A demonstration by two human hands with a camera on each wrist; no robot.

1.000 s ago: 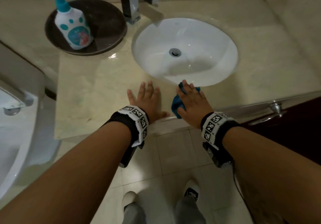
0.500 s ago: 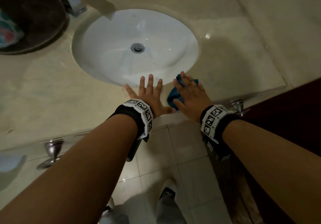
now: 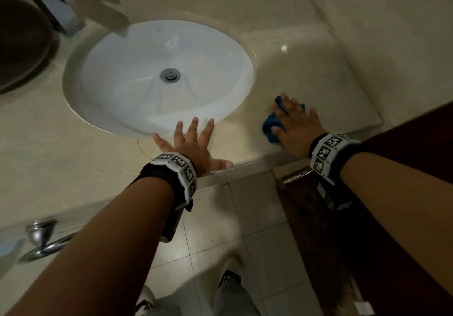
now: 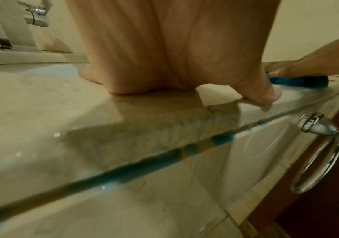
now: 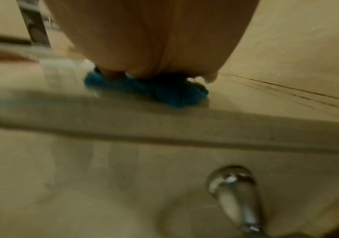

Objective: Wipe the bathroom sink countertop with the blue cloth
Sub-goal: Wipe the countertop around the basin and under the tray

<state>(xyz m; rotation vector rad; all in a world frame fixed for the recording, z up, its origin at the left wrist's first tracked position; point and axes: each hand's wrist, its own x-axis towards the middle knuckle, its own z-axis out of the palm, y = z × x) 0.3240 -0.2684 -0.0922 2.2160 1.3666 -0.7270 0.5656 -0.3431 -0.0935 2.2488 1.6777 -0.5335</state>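
Observation:
The blue cloth (image 3: 270,125) lies bunched on the beige marble countertop (image 3: 306,70), right of the white sink bowl (image 3: 157,75) and near the front edge. My right hand (image 3: 294,122) presses flat on the cloth with straight, spread fingers; the cloth (image 5: 154,90) shows under the palm in the right wrist view. My left hand (image 3: 193,141) rests flat on the counter at the bowl's front rim, fingers spread, thumb along the edge. In the left wrist view the cloth (image 4: 301,81) sits past my left thumb.
A chrome faucet (image 3: 61,4) stands behind the bowl at the upper left, next to a dark round tray (image 3: 19,46). Walls close the counter at the back and right. A chrome towel ring (image 3: 41,242) hangs below the front edge. A dark red door (image 3: 392,217) stands at right.
My right hand has slid the cloth rightward along the front of the counter, away from the left hand. The head view has turned right, and the soap bottle has left the view.

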